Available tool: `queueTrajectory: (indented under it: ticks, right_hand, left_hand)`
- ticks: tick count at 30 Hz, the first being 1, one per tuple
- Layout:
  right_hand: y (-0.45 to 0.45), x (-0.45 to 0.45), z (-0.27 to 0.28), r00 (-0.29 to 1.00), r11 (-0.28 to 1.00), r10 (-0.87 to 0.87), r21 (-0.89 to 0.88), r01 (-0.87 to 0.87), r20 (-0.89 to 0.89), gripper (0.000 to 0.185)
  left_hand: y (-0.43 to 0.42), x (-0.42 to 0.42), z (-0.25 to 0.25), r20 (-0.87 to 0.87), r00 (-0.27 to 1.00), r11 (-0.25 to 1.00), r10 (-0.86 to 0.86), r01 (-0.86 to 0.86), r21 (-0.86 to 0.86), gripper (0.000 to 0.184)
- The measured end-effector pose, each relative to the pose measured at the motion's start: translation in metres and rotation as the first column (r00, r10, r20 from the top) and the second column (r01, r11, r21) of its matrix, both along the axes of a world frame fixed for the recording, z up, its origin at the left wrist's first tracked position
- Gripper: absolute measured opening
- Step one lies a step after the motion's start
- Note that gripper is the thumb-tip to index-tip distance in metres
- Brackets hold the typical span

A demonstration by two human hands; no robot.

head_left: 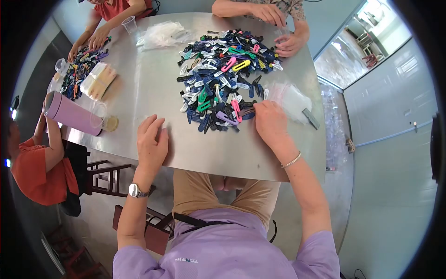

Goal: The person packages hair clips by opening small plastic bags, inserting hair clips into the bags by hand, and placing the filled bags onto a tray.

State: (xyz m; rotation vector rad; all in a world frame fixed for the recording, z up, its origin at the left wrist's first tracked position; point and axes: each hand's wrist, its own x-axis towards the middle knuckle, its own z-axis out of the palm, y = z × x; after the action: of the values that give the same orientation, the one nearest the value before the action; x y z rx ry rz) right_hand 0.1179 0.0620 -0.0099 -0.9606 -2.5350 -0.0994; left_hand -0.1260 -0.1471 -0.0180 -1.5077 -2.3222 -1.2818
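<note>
Brushed steel makes up the broad, shiny worktop point(153, 83), and on it, in front of the seated person, lies a long heap of small snap hair clips point(218, 79) in navy, black, white, green, pink and yellow. Its near end tapers to a bright pink oval clip point(236, 110), a lilac oval clip point(227, 118) and a dull brown elongated clip point(247, 110) at the right-hand border.

The likeliest trouble is tangling: the clips overlap at every angle, so drawing one out could drag its neighbours along and loosen that edge. Loose clips might skid on the smooth metal, and a rightward slide could carry some under the clear, flat plastic bags point(290, 100) just beside the heap, where a slim dark grey strip point(311, 118) also lies. The dark clips blend together, so one could easily be mistaken for another.

The right hand point(269, 122) reaches in from the near side, palm down, its fingers bent and their tips at the brown clip; whether they pinch it or merely touch it, I cannot tell. The forearm slants inward, a thin metal bangle point(291, 160) around the wrist. The left hand point(153, 139) is well apart from the heap, near the worktop's front edge, holding nothing, its fingers loosely spread and slightly curled, the thumb toward the clips.
</note>
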Motion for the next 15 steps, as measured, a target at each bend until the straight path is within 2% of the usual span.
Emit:
queueTrajectory:
  ticks: [2,4,5,6,7,8,10,11,13,14,15]
  right_hand:
    - [0.003,-0.003,-0.001,0.999,0.999,0.032,0.034,-0.032,0.015,0.013]
    - [0.007,-0.002,-0.006,0.99,0.994,0.105,0.015,-0.104,-0.091,0.013]
    - [0.01,0.0,-0.008,0.991,0.995,0.1,0.014,-0.099,-0.09,0.013]
    - [0.013,0.002,-0.009,0.974,0.993,0.12,0.025,-0.117,-0.192,0.014]
    - [0.018,0.002,-0.008,0.945,0.99,0.144,0.042,-0.138,-0.293,0.016]
    - [0.023,0.003,-0.004,0.945,0.989,0.145,0.046,-0.138,-0.295,0.016]
    - [0.031,0.004,0.005,0.956,0.995,-0.074,0.043,0.089,-0.285,0.018]
    - [0.035,0.002,0.004,0.954,0.995,-0.079,0.039,0.094,-0.288,0.018]
    - [0.042,-0.007,-0.004,0.99,0.988,-0.141,-0.075,0.138,-0.027,0.015]
    - [0.043,-0.014,-0.008,0.989,0.987,-0.145,-0.076,0.143,-0.034,0.015]
    - [0.043,-0.022,-0.012,0.991,0.995,-0.044,-0.092,0.033,-0.124,0.015]
  left_hand:
    - [0.011,0.008,0.007,-0.183,0.979,0.996,-0.092,0.09,-0.018,0.038]
    - [0.031,0.035,0.02,-0.138,0.963,0.968,-0.233,0.216,-0.132,0.053]
    - [0.041,0.05,0.025,-0.168,0.947,0.946,-0.275,0.235,-0.223,0.06]
    - [0.05,0.064,0.028,-0.191,0.929,0.916,-0.318,0.249,-0.313,0.067]
    - [0.06,0.072,0.024,-0.211,0.928,0.918,-0.307,0.23,-0.323,0.069]
    - [0.07,0.078,0.018,-0.233,0.927,0.92,-0.295,0.21,-0.331,0.071]
    - [0.087,0.081,0.018,-0.23,0.932,0.92,-0.28,0.191,-0.343,0.071]
    - [0.096,0.08,0.016,-0.25,0.936,0.92,-0.247,0.146,-0.365,0.07]
    - [0.112,0.074,0.013,-0.278,0.939,0.923,-0.203,0.089,-0.375,0.068]
    - [0.121,0.069,0.011,-0.284,0.936,0.922,-0.208,0.091,-0.376,0.068]
    - [0.13,0.065,0.009,-0.29,0.938,0.935,-0.189,0.082,-0.344,0.067]
